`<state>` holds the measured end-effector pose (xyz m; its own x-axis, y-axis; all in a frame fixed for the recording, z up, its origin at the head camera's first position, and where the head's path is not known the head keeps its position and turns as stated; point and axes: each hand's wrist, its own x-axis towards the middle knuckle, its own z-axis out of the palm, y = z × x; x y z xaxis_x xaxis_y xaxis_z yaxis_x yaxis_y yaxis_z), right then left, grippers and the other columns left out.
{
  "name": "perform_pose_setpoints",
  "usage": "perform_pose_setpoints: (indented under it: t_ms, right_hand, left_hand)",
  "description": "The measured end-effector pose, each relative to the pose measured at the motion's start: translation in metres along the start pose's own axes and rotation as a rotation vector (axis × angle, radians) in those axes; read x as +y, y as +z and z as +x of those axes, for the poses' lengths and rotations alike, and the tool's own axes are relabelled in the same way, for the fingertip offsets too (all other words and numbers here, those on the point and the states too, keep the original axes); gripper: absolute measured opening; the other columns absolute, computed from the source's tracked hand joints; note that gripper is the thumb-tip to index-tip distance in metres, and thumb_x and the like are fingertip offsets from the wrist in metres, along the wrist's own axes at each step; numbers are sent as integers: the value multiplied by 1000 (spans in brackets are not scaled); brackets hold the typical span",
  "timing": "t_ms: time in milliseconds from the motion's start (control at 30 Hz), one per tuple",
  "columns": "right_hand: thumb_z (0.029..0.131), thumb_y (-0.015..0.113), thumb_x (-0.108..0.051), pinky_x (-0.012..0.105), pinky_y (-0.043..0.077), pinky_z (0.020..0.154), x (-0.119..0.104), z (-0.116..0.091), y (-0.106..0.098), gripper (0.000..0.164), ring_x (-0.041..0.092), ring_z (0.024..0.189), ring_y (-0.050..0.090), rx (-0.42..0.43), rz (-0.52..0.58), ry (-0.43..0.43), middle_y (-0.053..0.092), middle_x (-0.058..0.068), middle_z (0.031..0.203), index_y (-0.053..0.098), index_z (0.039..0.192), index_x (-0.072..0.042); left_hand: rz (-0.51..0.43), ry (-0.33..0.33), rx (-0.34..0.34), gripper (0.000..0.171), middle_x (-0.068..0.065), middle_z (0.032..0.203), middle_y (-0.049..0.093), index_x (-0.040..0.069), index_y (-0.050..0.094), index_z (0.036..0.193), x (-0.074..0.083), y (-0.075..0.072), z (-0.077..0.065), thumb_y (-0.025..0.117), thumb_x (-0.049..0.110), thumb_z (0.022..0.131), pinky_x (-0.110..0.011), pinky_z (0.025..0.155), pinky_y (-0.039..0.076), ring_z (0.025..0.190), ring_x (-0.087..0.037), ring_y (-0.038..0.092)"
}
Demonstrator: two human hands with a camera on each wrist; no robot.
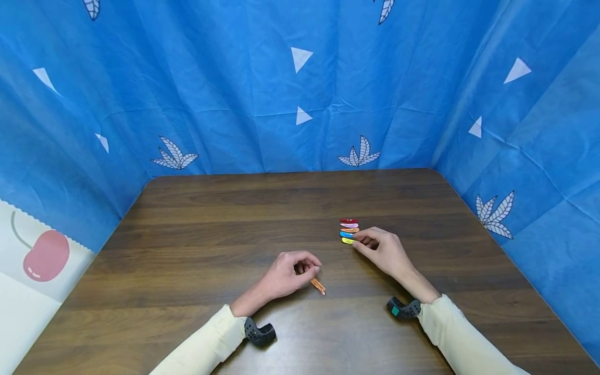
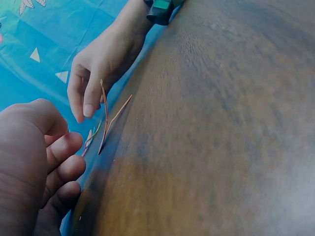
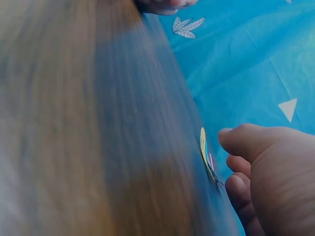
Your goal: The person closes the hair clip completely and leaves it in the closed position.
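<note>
An orange hair clip (image 1: 318,286), its two prongs spread, lies on the wooden table beside my left hand (image 1: 288,273). That hand's fingers are loosely bent above the clip, and in the left wrist view the clip (image 2: 107,123) shows apart from them. Farther right, a column of hair clips runs away from me: yellow (image 1: 348,241) nearest, then blue (image 1: 346,234), orange (image 1: 349,229), pink (image 1: 349,225) and dark red (image 1: 349,220). My right hand (image 1: 383,251) hovers at the right ends of the yellow and blue ones, thumb and forefinger slightly apart with nothing pinched between them.
The dark wooden table (image 1: 211,219) reaches back to a blue curtain (image 1: 244,88) with white triangles and leaf prints. At the left hangs a pale cloth (image 1: 23,312) with a cherry picture. Black cameras (image 1: 260,333) are strapped at both wrists.
</note>
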<state>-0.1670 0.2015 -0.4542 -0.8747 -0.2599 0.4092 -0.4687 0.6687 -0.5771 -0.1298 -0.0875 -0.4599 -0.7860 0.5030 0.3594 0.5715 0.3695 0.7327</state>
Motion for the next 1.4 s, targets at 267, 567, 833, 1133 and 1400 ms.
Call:
perform_pose_setpoints:
  t_ms: [267, 567, 833, 1133, 1400]
  right_hand:
    - [88, 83, -16, 24, 56, 68, -9, -4, 3, 16, 4, 76, 62, -29, 69, -93, 70, -9, 91, 79, 104, -16]
    - [88, 83, -15, 24, 55, 68, -20, -10, 6, 20, 3, 77, 61, -113, 117, -211, 72, -9, 96, 78, 107, -15]
    - [88, 84, -20, 23, 55, 68, -31, -16, 9, 21, 1, 79, 62, -204, 159, -287, 73, -11, 103, 78, 108, -17]
    - [89, 82, -20, 21, 54, 67, -37, -20, 20, 21, 6, 80, 63, -256, 219, -428, 72, -8, 101, 77, 109, -16]
    - [89, 83, -20, 16, 53, 68, -44, -24, 26, 22, 6, 81, 62, -279, 252, -488, 72, -8, 104, 77, 110, -19]
  left_hand:
    - [-6, -4, 6, 7, 7, 80, 68, 11, 76, 99, 2, -2, 0, 70, 11, 95, -20, 63, 51, 68, 1, 56]
    - [-12, -23, -11, 9, 7, 83, 70, 12, 77, 102, 3, -2, -1, 69, 11, 97, -20, 64, 51, 69, 0, 57]
    - [2, -4, -5, 10, 7, 82, 69, 11, 76, 101, 2, -1, -1, 69, 9, 96, -20, 62, 50, 68, 1, 56]
    - [12, -4, 5, 10, 6, 81, 69, 11, 76, 101, 1, 0, 0, 69, 8, 95, -20, 62, 50, 68, 1, 56]
    - [20, -2, 10, 10, 6, 80, 68, 11, 76, 100, 1, 1, 0, 69, 8, 95, -19, 61, 49, 67, 1, 54]
